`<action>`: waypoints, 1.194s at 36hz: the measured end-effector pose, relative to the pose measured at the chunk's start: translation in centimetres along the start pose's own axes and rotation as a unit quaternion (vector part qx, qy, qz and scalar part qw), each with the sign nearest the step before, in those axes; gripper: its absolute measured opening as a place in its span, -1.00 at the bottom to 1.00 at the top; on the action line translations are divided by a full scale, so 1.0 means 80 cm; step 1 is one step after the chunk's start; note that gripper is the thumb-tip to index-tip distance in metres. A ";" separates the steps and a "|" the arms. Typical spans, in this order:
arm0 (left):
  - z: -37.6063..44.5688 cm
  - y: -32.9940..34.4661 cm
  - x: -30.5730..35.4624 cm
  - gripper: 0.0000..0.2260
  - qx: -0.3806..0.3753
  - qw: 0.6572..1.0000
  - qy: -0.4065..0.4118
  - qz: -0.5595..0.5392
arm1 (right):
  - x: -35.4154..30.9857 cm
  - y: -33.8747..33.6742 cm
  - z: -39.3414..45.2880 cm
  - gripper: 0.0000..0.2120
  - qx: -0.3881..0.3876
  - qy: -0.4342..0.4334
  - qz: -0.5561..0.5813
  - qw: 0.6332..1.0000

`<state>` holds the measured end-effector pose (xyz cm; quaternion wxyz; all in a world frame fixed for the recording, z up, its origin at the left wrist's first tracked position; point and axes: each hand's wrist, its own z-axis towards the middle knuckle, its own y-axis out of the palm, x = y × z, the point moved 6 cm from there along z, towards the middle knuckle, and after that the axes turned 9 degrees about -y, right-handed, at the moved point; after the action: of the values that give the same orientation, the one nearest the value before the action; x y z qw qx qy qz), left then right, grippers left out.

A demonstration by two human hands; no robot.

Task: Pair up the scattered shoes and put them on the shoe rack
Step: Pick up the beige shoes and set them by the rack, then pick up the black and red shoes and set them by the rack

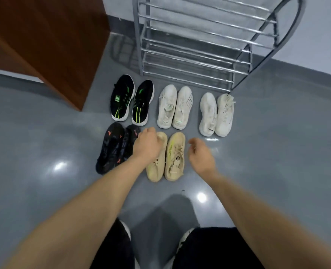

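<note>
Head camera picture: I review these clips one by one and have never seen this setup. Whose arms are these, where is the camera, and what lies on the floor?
No machine here: a person wears a wide-angle camera on the head, looking down past their own bare arms. On the grey floor five pairs of shoes stand side by side: black-and-green shoes, two pairs of white shoes, black shoes with orange marks and beige shoes. The metal shoe rack behind them holds nothing visible. The left hand lies over the left beige shoe; whether it grips is unclear. The right hand hovers beside that pair, fingers loosely curled, holding nothing.
</note>
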<state>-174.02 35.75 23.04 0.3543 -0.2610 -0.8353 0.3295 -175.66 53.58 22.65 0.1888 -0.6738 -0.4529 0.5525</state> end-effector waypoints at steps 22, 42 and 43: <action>-0.283 -0.412 -0.008 -0.78 0.078 0.989 -0.068 -0.103 | -0.401 -0.218 -0.149 -0.77 -0.060 -0.109 0.083 0.989; -0.623 -0.490 -0.181 -0.77 0.287 0.859 -0.306 -0.293 | -0.640 -0.135 -0.364 -0.82 -0.294 -0.414 -0.025 0.861; -0.637 -0.488 -0.183 -0.77 0.295 0.850 -0.312 -0.305 | -0.644 -0.133 -0.375 -0.82 -0.300 -0.425 -0.033 0.854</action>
<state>-134.04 19.35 72.68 0.2183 0.2408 -0.8028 0.4998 -151.42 24.32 69.76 -0.2149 -0.3824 -0.6546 0.6158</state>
